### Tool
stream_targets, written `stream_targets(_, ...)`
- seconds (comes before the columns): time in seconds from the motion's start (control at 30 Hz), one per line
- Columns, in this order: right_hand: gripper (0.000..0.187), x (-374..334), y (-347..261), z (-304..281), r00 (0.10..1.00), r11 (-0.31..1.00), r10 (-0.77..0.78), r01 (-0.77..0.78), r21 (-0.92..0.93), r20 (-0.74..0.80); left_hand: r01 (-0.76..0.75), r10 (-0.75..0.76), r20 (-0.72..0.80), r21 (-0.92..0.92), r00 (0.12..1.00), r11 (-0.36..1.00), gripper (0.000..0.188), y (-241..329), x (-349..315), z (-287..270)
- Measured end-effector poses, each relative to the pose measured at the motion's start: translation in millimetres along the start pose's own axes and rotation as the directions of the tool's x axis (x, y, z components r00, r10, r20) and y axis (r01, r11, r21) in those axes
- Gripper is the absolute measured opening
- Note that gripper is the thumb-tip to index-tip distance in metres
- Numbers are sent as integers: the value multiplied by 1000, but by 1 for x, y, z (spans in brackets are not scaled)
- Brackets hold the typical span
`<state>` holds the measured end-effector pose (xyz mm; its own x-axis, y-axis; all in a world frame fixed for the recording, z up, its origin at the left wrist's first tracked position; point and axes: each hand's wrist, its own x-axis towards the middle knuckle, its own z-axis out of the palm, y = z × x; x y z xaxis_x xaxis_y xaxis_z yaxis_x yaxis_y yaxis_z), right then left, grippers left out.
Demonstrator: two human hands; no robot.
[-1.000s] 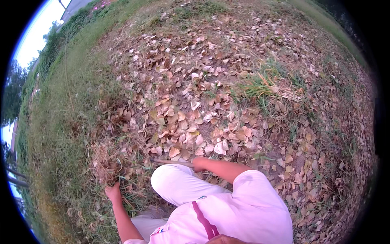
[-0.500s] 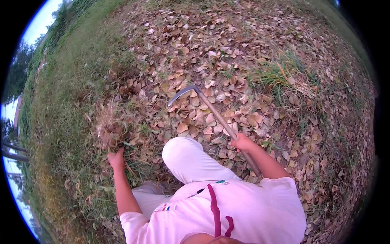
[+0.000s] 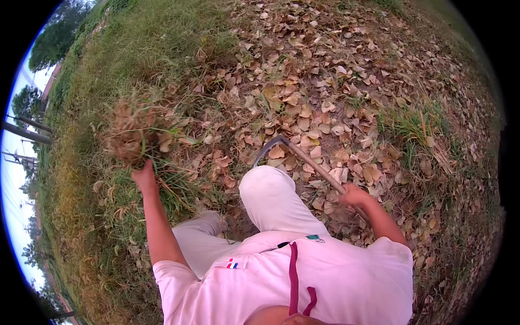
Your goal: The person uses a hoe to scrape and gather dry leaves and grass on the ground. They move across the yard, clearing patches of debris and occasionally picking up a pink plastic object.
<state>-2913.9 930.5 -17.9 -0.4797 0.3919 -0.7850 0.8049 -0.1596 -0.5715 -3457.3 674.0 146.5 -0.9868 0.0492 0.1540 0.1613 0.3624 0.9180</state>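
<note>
My left hand [image 3: 144, 176] is closed round the base of a bunch of cut grass [image 3: 132, 132], with brown, dry roots or stems and a few green blades trailing to the right. Its fingers are partly hidden by the bunch. In my right hand [image 3: 355, 196] is a sickle [image 3: 317, 167], gripped on its wooden handle. The curved grey blade of the sickle points left, just beyond my raised knee [image 3: 268, 187], and appears to be off the grass.
Dry fallen leaves [image 3: 303, 108] cover the ground ahead and to the right. Tall green grass [image 3: 157, 49] grows along the left. A grass tuft [image 3: 417, 127] stands at the right. Poles [image 3: 27, 132] and trees show at the far left edge.
My left hand has moved up and slightly left with the grass bunch. The sickle and my right hand have shifted right and a little nearer; the view has also turned.
</note>
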Motion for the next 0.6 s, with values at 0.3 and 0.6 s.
stream_targets(0.3,16,-13,87,13,927,729,211,62,682,-310,-572,526,244,488,815,660,46,151,-6,67)
stream_targets(0.6,16,-34,88,59,922,785,126,133,606,-366,-647,749,540,-736,-384,199,87,358,-387,186)
